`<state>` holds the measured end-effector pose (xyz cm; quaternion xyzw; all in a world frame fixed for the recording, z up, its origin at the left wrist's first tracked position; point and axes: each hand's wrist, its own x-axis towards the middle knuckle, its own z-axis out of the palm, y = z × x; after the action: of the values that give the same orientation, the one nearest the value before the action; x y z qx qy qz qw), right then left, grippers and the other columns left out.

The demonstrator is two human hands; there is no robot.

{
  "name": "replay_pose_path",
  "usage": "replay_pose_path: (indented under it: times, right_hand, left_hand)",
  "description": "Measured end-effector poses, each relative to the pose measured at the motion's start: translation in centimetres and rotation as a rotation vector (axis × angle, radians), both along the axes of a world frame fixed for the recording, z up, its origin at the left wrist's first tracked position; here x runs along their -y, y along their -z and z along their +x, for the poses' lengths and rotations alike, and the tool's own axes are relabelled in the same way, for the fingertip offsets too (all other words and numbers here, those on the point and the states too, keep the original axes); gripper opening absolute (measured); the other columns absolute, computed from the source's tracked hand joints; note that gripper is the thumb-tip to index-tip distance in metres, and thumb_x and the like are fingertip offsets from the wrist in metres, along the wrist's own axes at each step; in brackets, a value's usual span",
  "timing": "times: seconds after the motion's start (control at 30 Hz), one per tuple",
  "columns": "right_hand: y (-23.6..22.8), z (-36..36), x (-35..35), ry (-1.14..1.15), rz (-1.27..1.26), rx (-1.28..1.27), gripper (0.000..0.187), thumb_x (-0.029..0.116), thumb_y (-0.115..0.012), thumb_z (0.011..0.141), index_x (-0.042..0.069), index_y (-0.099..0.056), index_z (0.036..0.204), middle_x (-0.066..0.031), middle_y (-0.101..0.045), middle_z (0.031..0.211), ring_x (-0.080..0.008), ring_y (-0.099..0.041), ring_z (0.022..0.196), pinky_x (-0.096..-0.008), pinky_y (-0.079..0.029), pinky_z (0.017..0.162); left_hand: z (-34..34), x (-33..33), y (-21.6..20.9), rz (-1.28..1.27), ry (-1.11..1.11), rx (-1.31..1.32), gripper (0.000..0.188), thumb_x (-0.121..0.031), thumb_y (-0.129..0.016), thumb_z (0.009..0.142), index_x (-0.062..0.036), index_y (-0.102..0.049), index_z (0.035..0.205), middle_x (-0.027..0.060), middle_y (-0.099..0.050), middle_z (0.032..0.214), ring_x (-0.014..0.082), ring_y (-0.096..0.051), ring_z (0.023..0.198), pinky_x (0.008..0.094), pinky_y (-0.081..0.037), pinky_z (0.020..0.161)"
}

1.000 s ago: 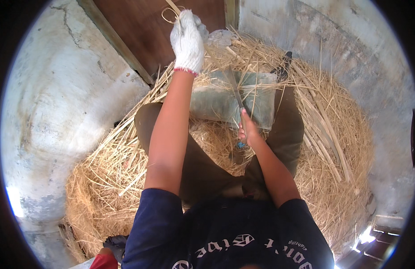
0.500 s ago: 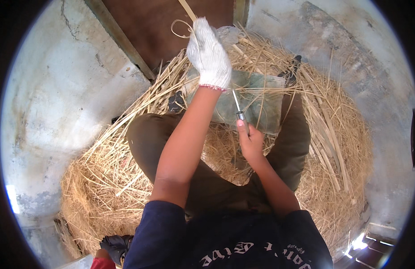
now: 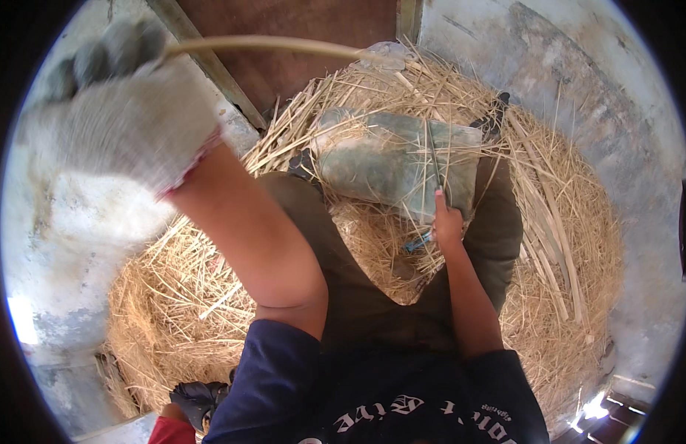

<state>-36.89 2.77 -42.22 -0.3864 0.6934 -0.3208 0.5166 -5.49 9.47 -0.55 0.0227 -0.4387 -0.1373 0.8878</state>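
My left hand point(image 3: 128, 111), in a white knitted glove with grey-coated fingertips, is raised at the upper left, blurred by motion. Its fingers are curled round one end of a long pale bamboo strip point(image 3: 283, 44) that stretches to the right. Over my lap, my right hand point(image 3: 448, 223) is bare and wrapped round the handle of a knife, thumb along its top. The narrow knife blade point(image 3: 434, 159) points away from me above a worn greenish cloth pad point(image 3: 380, 166). Something blue point(image 3: 418, 242) shows just below that hand. Loose shavings lie on the pad.
Straw-like shavings point(image 3: 180, 288) heap all round my crossed legs. Longer flat strips point(image 3: 543, 229) lie at the right. A pale, stained wall point(image 3: 602, 81) curves around, with a brown door panel point(image 3: 291, 18) ahead. At the lower left are a dark object point(image 3: 198, 399) and red cloth point(image 3: 171, 429).
My left hand has swung left and closer with the strip, which now lies sideways. My right hand has moved slightly right, and the knife now lies over the pad's right part.
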Motion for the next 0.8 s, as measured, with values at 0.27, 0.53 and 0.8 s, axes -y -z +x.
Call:
replay_pose_path:
  times: [0.27,0.53,0.8]
  right_hand:
    - [1.1,2.6,-2.2,-0.36,-0.123,-0.158,0.078,0.069,-0.063,0.092,-0.004,-0.06,0.064,-0.0117,-0.058,0.055,-0.0256,-0.06,0.05,-0.0415,-0.049,0.054]
    - [2.5,2.6,-2.6,-0.37,0.029,0.035,0.067,0.064,-0.061,0.096,-0.002,-0.061,0.086,-0.0095,-0.057,0.061,-0.0203,-0.058,0.048,-0.0359,-0.047,0.046]
    - [2.4,2.3,-2.6,-0.503,-0.036,-0.126,0.065,0.063,-0.058,0.097,0.0,-0.061,0.082,-0.0089,-0.058,0.062,-0.0206,-0.058,0.05,-0.0377,-0.05,0.052]
  left_hand:
    - [2.7,2.0,4.4,0.233,0.177,-0.294,0.052,-0.051,-0.033,0.105,-0.0198,-0.038,0.063,-0.0065,-0.029,0.05,0.0102,-0.026,0.039,0.0266,-0.024,0.037]
    - [2.9,1.9,5.3,0.303,0.351,-0.041,0.073,-0.079,-0.031,0.1,-0.0201,-0.032,0.056,-0.0029,-0.026,0.047,0.0147,-0.022,0.043,0.0297,-0.019,0.041]
    - [1.8,0.5,5.1,0.134,0.484,-0.081,0.077,-0.081,-0.032,0.098,-0.0177,-0.03,0.055,-0.0011,-0.025,0.048,0.0171,-0.023,0.047,0.0331,-0.025,0.048]
